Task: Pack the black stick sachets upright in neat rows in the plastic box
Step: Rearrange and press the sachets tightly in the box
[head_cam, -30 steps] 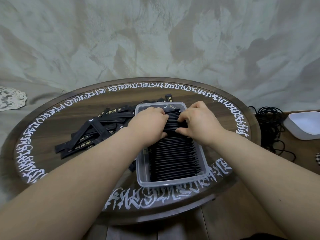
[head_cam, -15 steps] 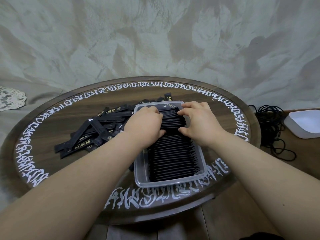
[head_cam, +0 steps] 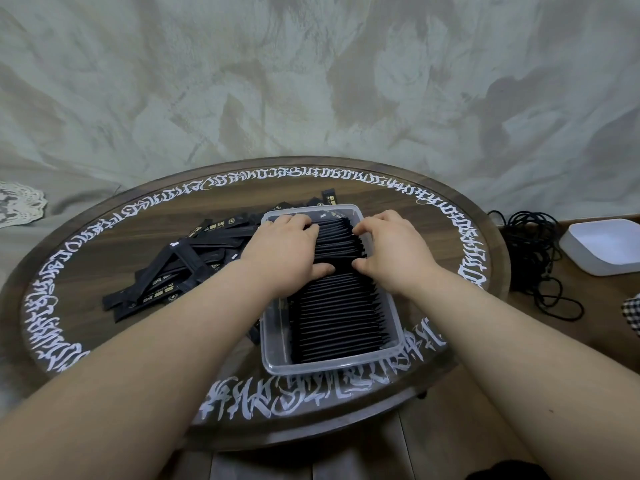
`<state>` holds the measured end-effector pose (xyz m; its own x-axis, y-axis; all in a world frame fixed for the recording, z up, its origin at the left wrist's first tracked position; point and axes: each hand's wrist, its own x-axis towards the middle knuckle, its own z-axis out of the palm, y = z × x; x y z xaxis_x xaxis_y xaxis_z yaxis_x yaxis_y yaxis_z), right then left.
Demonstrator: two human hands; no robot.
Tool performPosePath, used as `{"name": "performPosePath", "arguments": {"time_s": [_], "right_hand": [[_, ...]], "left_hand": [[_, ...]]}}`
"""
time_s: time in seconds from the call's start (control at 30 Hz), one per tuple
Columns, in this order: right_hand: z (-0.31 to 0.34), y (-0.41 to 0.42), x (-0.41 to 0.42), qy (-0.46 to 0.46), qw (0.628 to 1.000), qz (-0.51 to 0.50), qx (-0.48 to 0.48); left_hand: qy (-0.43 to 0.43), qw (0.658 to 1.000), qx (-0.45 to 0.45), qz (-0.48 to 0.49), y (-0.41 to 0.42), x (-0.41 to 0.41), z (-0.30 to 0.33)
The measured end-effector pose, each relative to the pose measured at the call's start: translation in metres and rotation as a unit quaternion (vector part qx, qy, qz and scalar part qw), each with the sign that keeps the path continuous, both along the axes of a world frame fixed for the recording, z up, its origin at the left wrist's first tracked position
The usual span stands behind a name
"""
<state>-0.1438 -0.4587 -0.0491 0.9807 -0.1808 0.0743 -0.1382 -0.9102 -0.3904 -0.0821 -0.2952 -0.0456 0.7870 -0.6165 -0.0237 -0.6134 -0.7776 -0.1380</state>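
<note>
1. Left hand [head_cam: 284,252] and right hand [head_cam: 391,251] each had a clenched grip on a bunch of black stick sachets [head_cam: 337,244].
2. That bunch stood upright in the clear plastic box [head_cam: 332,367] on the table [head_cam: 104,244].
3. Loose sachets [head_cam: 173,268] lay left of the box.

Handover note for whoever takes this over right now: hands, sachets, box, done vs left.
Left hand and right hand: both grip a bundle of sachets from either side, at the far end of the plastic box.
Done: packed row stands on edge, filling most of the box.
Left: seat this bundle, then pack the loose pile lying on the table left of the box.
</note>
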Motion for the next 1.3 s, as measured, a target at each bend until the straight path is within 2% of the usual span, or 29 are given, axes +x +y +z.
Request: {"name": "performPosePath", "arguments": {"time_s": [0.27,0.53,0.77,0.9,1.07,1.3], "right_hand": [[0.004,0.002,0.000,0.012,0.999,-0.012,-0.050],[0.003,0.004,0.000,0.003,0.998,-0.018,-0.054],[0.008,0.002,-0.009,0.018,1.000,0.014,-0.020],[0.009,0.002,-0.017,0.014,1.000,0.020,-0.017],[0.016,0.004,-0.033,-0.006,1.000,0.027,-0.002],[0.012,0.017,-0.068,0.003,0.998,0.045,0.041]], "left_hand": [[0.023,0.997,0.056,-0.038,0.001,0.001,0.004],[0.063,0.991,0.116,-0.018,0.000,-0.005,0.007],[0.047,0.994,0.100,-0.004,0.005,-0.012,0.006],[0.041,0.997,0.067,0.001,0.011,-0.018,0.011],[0.038,0.998,-0.037,0.028,0.026,-0.033,0.015],[0.130,0.961,-0.205,0.131,0.055,-0.070,0.000]]}}
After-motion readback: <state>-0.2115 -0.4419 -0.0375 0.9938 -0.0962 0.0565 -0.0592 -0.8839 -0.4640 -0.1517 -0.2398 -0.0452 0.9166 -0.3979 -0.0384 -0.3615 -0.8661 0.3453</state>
